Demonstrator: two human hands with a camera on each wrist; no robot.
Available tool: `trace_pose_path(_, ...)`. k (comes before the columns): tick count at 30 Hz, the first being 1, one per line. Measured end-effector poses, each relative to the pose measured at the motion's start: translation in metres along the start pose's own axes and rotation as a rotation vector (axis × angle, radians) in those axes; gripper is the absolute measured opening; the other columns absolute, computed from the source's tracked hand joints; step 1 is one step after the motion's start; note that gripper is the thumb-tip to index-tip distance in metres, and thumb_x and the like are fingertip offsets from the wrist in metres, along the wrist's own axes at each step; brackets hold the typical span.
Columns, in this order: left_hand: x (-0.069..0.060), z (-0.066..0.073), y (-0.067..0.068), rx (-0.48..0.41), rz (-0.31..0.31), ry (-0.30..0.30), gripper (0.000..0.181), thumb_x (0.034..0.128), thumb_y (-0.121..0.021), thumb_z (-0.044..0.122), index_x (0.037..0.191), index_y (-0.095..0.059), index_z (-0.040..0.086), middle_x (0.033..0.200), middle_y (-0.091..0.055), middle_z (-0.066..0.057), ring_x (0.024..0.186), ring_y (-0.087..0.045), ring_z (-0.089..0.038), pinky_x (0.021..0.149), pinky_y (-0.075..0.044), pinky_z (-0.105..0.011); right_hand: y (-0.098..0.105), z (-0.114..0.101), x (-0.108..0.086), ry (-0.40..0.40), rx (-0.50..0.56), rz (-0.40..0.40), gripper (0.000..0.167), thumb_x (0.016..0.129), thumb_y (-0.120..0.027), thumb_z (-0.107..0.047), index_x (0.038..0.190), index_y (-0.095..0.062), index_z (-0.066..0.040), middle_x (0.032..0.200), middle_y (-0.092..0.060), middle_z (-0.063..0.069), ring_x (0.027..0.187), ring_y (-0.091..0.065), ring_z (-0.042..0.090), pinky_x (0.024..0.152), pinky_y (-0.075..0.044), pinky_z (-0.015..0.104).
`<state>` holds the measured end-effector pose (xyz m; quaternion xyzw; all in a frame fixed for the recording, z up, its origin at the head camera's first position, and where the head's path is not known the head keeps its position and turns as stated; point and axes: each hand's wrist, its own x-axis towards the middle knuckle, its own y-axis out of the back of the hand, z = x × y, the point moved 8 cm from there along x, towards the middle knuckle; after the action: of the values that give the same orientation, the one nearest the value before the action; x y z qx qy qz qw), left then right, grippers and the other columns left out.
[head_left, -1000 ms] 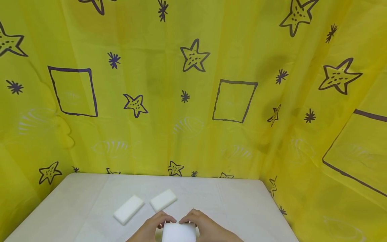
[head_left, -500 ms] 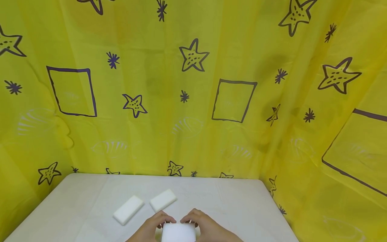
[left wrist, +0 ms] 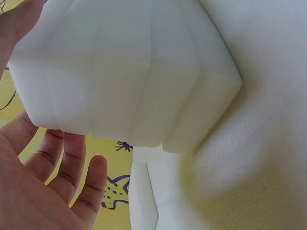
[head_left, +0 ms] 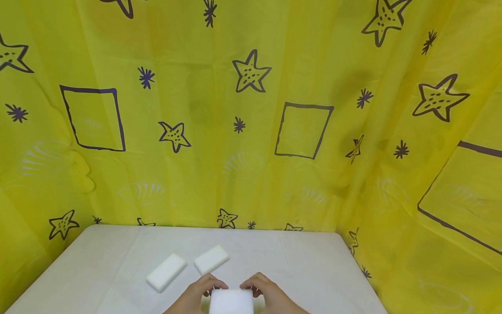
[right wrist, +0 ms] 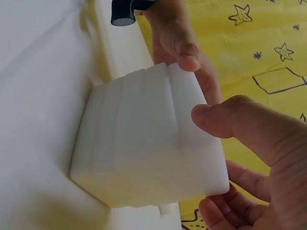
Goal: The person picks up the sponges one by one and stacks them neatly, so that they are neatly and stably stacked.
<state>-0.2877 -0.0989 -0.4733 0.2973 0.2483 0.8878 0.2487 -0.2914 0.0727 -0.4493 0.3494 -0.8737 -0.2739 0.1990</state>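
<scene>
The upright stack of white, rectangular, foam-like blocks (right wrist: 132, 143) on the white-covered bench (head_left: 310, 266) may shear sideways if the left hand (head_left: 197, 293) and right hand (head_left: 271, 294), fingers pinching its top block (head_left: 231, 302), press unevenly.

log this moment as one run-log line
left hand: holds stack near top | right hand: thumb and fingers around top block | stack: white blocks, on table | two loose white blocks: apart, beyond stack

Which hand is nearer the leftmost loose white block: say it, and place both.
Left. The left hand is right of the leftmost loose block, apart from it; the right hand is farther right, across the white stack.
</scene>
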Motion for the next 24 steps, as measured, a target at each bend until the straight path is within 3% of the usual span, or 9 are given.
trace_pose_path(10,0.002,-0.002,-0.001,0.001,-0.017,0.016,0.056,0.0750,-0.087,0.026,0.122,-0.061,0.013,0.109,-0.056,0.001,0.089,-0.049,0.003,0.069,-0.045,-0.024,-0.002,0.013,-0.003,-0.063,0.100,0.053,0.052,0.076,-0.086,-0.016,0.120,-0.062,-0.004,0.113,-0.054,-0.002,0.095,-0.050,-0.004,0.086,-0.051,0.024)
trace_pose_path(15,0.000,-0.004,0.002,0.005,-0.009,0.051,0.043,0.0885,-0.074,0.026,0.124,-0.059,0.007,0.106,-0.056,0.005,0.089,-0.050,0.002,0.069,-0.047,-0.025,-0.003,0.018,-0.003,-0.099,0.116,0.064,0.052,0.076,-0.086,-0.017,0.120,-0.062,-0.004,0.113,-0.054,-0.004,0.094,-0.050,-0.004,0.087,-0.051,0.024)
trace_pose_path(18,-0.002,-0.006,0.010,0.001,0.048,0.054,0.029,0.0970,-0.062,0.020,0.123,-0.060,0.007,0.101,-0.055,0.008,0.088,-0.051,0.002,0.070,-0.049,-0.024,-0.004,0.019,-0.003,-0.112,0.116,0.066,0.052,0.076,-0.086,-0.019,0.120,-0.062,-0.004,0.113,-0.054,-0.005,0.093,-0.051,-0.003,0.086,-0.051,0.023)
trace_pose_path(20,-0.003,-0.009,0.018,0.016,0.111,0.049,0.024,0.0975,-0.058,0.015,0.120,-0.061,0.007,0.098,-0.057,0.006,0.087,-0.051,0.001,0.070,-0.049,-0.024,-0.004,0.019,-0.003,-0.118,0.125,0.068,0.052,0.076,-0.086,-0.018,0.120,-0.063,-0.005,0.114,-0.054,-0.005,0.093,-0.051,-0.003,0.086,-0.051,0.023)
trace_pose_path(24,-0.008,-0.027,0.037,0.067,0.244,0.154,0.024,0.0943,-0.064,0.017,0.116,-0.064,0.007,0.095,-0.058,0.000,0.082,-0.051,0.001,0.067,-0.047,-0.023,-0.004,0.020,-0.003,-0.117,0.160,0.067,0.051,0.076,-0.086,-0.014,0.120,-0.063,-0.007,0.113,-0.053,-0.003,0.092,-0.050,-0.002,0.085,-0.050,0.022)
